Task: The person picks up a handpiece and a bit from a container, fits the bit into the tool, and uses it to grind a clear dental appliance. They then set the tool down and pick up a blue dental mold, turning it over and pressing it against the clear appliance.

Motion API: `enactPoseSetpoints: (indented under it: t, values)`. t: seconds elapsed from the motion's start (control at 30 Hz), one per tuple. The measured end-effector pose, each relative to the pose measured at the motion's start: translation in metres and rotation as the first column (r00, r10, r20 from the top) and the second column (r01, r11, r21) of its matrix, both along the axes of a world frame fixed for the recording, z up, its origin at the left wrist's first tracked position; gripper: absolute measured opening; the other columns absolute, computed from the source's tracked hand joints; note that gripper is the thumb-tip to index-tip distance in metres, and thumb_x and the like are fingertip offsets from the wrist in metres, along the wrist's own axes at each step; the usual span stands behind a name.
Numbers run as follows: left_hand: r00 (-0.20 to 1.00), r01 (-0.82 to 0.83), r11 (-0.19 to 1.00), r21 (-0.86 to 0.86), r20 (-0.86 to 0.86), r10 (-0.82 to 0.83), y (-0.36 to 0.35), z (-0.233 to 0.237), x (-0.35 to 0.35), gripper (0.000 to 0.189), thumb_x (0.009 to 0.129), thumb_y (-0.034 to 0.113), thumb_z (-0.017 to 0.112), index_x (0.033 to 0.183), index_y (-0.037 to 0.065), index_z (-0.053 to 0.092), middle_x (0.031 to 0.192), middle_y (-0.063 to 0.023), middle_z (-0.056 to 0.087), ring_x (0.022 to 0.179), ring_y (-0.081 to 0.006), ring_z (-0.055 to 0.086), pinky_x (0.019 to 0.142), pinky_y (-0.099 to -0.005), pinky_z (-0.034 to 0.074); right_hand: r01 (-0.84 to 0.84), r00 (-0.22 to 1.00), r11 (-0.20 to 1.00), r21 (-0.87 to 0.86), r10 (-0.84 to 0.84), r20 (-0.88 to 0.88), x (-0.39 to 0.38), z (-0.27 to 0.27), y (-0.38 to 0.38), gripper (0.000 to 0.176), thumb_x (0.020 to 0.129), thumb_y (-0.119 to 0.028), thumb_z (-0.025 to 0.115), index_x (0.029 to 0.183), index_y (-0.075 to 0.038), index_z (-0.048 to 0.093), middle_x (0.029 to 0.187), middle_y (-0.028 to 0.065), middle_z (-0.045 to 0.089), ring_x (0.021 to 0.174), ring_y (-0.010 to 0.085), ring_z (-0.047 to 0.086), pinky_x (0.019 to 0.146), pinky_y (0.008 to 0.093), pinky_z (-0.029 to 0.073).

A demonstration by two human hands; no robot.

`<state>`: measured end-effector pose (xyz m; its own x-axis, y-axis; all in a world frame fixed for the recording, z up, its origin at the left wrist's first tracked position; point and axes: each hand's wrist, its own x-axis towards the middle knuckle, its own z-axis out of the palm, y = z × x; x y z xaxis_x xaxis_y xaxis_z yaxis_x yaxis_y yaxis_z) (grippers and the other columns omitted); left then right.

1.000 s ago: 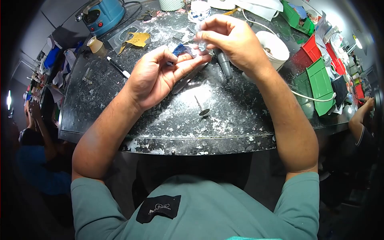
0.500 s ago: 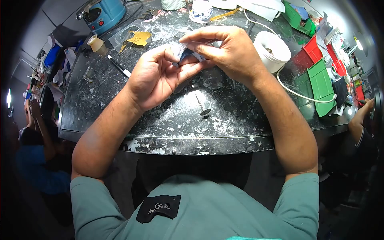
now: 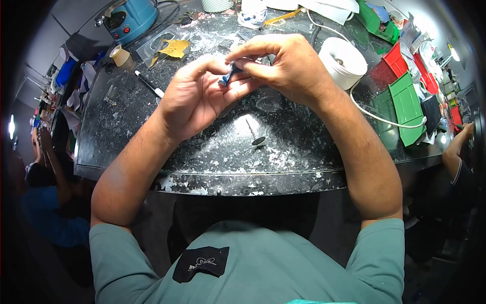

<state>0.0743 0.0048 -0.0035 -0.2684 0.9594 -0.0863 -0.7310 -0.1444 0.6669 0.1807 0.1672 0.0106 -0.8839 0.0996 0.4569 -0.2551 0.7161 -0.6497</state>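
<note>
Above the dark worktop (image 3: 298,147) both my hands meet over a small dark-blue piece (image 3: 226,79), whose exact kind I cannot make out. My left hand (image 3: 195,96) is palm up, thumb and fingertips closed around it. From the right, my right hand (image 3: 288,66) pinches at the same piece with thumb and index finger, hiding most of it. Below the hands, a thin metal shank with a small dark disc (image 3: 258,141) lies on the worktop, touched by neither hand.
A white tub (image 3: 342,63) stands right of my right hand, a white cable (image 3: 374,117) running past it. Green bins (image 3: 407,109) and a red bin (image 3: 392,66) line the right. Left are a marker pen (image 3: 148,83), yellow sheet (image 3: 175,48) and blue machine (image 3: 132,23).
Whitish material seen between my fingers half a second ago is now mostly out of sight, and the blue piece shows more clearly. My hands have shifted only slightly.
</note>
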Motion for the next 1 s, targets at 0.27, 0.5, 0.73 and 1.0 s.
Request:
enactPoseSetpoints:
  t: [0.27, 0.5, 0.73, 1.0]
  values:
    - [0.969, 0.009, 0.999, 0.043, -0.248, 0.002, 0.0, -0.008, -0.004, 0.038, 0.096, 0.009, 0.039, 0.124, -0.015, 0.043, 0.12, -0.0261, 0.057, 0.117, -0.0369, 0.055, 0.106, -0.0428, 0.042, 0.011, 0.996, 0.966, -0.259, 0.012, 0.09, -0.01, -0.014, 0.009, 0.029, 0.084, -0.033, 0.068, 0.091, -0.006, 0.073, 0.078, 0.0076, 0.07, 0.07, 0.0125, 0.065, 0.067, 0.0262, 0.051]
    - [0.889, -0.15, 0.989, 0.0, -0.437, 0.135, 0.002, 0.002, 0.007, 0.037, 0.098, 0.029, 0.046, 0.112, -0.004, 0.054, 0.098, -0.0155, 0.065, 0.093, -0.0212, 0.066, 0.084, -0.0303, 0.053, -0.05, 0.995, 0.889, -0.454, 0.084, 0.054, -0.009, -0.004, 0.013, 0.033, 0.083, -0.035, 0.071, 0.087, -0.002, 0.072, 0.074, 0.0028, 0.068, 0.065, 0.0066, 0.058, 0.063, 0.0219, 0.047]
    - [0.739, -0.103, 0.978, -0.182, -0.672, -0.047, -0.003, -0.002, -0.008, 0.033, 0.099, 0.037, 0.046, 0.087, 0.007, 0.054, 0.064, 0.0055, 0.044, 0.056, -0.0035, 0.04, 0.048, -0.02, 0.029, 0.112, 0.935, 0.807, -0.579, 0.112, 0.338, -0.001, 0.003, 0.008, 0.032, 0.09, -0.038, 0.063, 0.093, -0.007, 0.068, 0.067, 0.0003, 0.058, 0.054, 0.0034, 0.053, 0.048, 0.0163, 0.041]
    - [0.654, -0.146, 0.983, -0.113, -0.756, 0.01, -0.001, -0.007, -0.003, 0.03, 0.098, 0.03, 0.05, 0.082, 0.006, 0.057, 0.063, 0.0063, 0.043, 0.057, -0.0037, 0.035, 0.052, -0.0189, 0.026, 0.135, 0.91, 0.773, -0.62, 0.152, 0.387, -0.002, 0.0, 0.004, 0.032, 0.09, -0.038, 0.062, 0.09, -0.006, 0.066, 0.064, 0.0011, 0.057, 0.052, 0.0041, 0.053, 0.045, 0.0165, 0.044]
